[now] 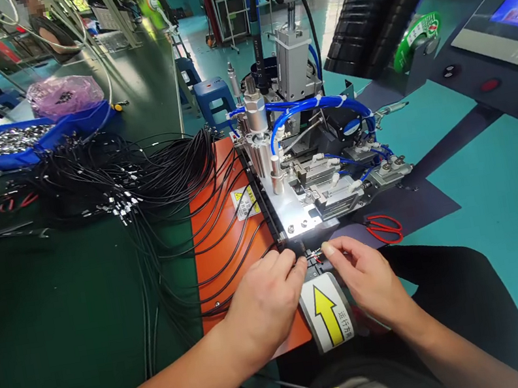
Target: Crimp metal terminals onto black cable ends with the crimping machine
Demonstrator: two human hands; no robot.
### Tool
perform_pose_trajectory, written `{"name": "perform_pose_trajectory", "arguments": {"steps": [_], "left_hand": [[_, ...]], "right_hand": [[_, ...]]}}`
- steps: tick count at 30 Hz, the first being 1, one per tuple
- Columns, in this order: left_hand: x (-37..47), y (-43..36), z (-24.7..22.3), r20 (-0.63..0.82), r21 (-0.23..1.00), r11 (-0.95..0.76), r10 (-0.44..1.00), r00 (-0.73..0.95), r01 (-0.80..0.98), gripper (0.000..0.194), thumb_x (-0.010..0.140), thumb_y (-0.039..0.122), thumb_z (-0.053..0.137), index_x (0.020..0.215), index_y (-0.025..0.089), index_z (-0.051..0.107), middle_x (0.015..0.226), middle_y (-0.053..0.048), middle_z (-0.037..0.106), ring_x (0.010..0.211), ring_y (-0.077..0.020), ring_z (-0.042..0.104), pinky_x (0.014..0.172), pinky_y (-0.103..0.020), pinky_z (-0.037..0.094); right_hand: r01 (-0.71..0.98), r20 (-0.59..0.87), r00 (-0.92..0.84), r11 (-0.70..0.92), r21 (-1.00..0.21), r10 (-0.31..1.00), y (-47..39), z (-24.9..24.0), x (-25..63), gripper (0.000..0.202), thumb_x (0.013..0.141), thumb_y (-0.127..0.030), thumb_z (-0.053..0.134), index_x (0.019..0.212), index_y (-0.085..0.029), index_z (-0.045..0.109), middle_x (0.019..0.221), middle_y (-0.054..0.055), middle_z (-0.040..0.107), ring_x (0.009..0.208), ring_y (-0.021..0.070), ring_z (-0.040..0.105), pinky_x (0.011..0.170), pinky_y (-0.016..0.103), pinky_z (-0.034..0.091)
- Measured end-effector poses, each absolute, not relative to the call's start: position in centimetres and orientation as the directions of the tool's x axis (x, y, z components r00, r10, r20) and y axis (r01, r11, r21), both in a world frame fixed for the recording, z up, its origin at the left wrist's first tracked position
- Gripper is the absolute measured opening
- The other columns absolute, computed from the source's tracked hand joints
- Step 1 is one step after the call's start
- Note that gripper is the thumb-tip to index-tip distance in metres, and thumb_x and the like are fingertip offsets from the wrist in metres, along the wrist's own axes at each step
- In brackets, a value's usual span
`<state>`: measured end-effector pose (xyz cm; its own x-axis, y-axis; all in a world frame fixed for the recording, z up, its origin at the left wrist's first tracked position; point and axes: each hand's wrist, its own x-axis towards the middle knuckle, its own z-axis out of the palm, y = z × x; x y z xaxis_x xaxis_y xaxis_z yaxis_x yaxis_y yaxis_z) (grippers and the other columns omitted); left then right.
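A dark green workbench (pixel 64 332) ran through a factory hall. Near its far left edge a blue tray (pixel 39 141) held small shiny metal parts. At the metal machine's (pixel 295 174) front edge, the left hand (pixel 268 305) and right hand (pixel 367 278) pinched thin coloured wires (pixel 316 254) between curled fingertips.

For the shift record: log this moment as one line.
left hand: pinching cable end | right hand: pinching wires at same spot | place: machine front edge | scissors: right, untouched
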<state>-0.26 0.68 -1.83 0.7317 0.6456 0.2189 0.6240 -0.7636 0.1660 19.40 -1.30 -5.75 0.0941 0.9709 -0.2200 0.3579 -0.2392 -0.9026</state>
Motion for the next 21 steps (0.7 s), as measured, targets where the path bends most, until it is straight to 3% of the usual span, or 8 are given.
{"name": "perform_pose_trajectory", "arguments": {"steps": [8, 21], "left_hand": [[-0.2, 0.8, -2.0, 0.252, 0.155, -0.770, 0.637, 0.729, 0.619, 0.026, 0.091, 0.008, 0.046, 0.109, 0.007, 0.065, 0.086, -0.009, 0.057, 0.075, -0.0211, 0.050, 0.062, -0.037, 0.051], [-0.3, 0.8, -2.0, 0.243, 0.127, -0.779, 0.625, 0.742, 0.614, 0.026, 0.089, 0.009, 0.050, 0.112, 0.008, 0.064, 0.086, -0.007, 0.059, 0.074, -0.0213, 0.050, 0.058, -0.036, 0.048]], "right_hand": [[0.353, -0.270, 0.046, -0.269, -0.896, 0.962, -1.6, -4.4, 18.9, 0.028, 0.088, -0.043, 0.061, 0.079, -0.018, 0.068, 0.071, 0.000, 0.063, 0.066, 0.0140, 0.055, 0.060, 0.025, 0.043], [0.542, -0.053, 0.013, -0.051, -0.839, 0.999, -1.1, -5.1, 19.6, 0.023, 0.095, -0.038, 0.052, 0.084, -0.021, 0.063, 0.079, -0.001, 0.062, 0.070, 0.0139, 0.056, 0.065, 0.028, 0.042]]}}
